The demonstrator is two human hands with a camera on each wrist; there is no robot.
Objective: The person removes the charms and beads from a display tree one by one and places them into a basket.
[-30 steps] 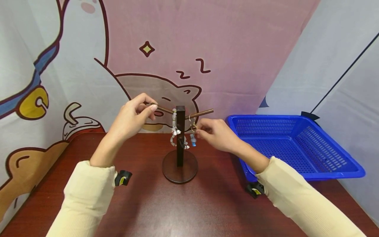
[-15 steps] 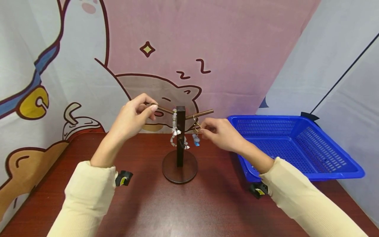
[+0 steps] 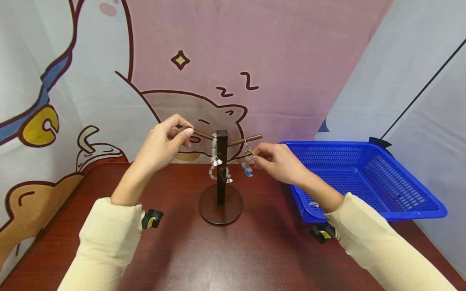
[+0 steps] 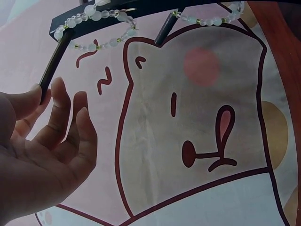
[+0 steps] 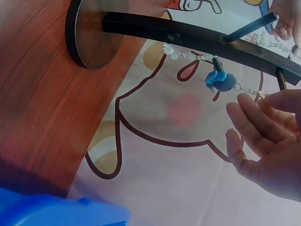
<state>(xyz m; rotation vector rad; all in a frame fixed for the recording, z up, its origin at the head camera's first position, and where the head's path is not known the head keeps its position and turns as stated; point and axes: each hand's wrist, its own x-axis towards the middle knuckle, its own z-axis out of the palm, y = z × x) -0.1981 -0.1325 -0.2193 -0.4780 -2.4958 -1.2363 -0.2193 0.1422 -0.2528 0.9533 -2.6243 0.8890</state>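
Note:
A dark wooden jewelry stand has a round base and pegs on both sides. My left hand pinches the outer end of the upper left peg between thumb and index finger. A pale bead bracelet hangs on that peg near the post; a second bead bracelet hangs lower. At the upper right peg, my right hand pinches a keychain by its gold-coloured metal part. The keychain's top ring appears to hang round the peg, and its blue charm dangles below, tilted.
A blue plastic basket stands at the right, partly behind the right forearm. Some small whitish thing shows inside its near left corner. The reddish-brown table meets a cartoon-printed cloth backdrop.
My right hand has moved right, and the keychain's ring has slid outward along the upper right peg with it. The left hand and the stand look unmoved.

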